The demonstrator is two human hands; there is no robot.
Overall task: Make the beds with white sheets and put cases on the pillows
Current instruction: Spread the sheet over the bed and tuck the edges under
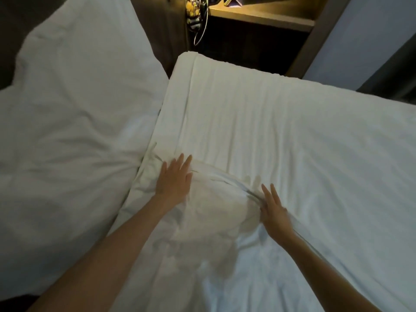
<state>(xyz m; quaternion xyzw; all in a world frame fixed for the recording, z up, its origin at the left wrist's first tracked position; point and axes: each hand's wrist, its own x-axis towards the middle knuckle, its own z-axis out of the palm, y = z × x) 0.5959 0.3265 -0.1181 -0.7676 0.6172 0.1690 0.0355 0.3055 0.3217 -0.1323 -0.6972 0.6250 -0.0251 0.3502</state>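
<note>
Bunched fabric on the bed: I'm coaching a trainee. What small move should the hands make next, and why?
Probably slide both palms outward to flatten it: the left hand and right hand lie flat at either side of the bunched fabric, which humps above the smoother sheet around it.

Open room: the white sheet [281,131] lies flat and wide beyond and to the right of both hands. A bunched fabric mound [213,212] rises between the left hand [174,180] and right hand [273,209], both laid flat with straight fingers, and blocks a straight sweep between them. The puffy bedding [74,109] on the neighbouring bed butts against the sheet's left edge, leaving only a thin seam, and at the far end a dark gap runs to the wooden shelf [261,16], with a cable loop [199,34] hanging at its left and a grey wall [360,37] closing the far right.
</note>
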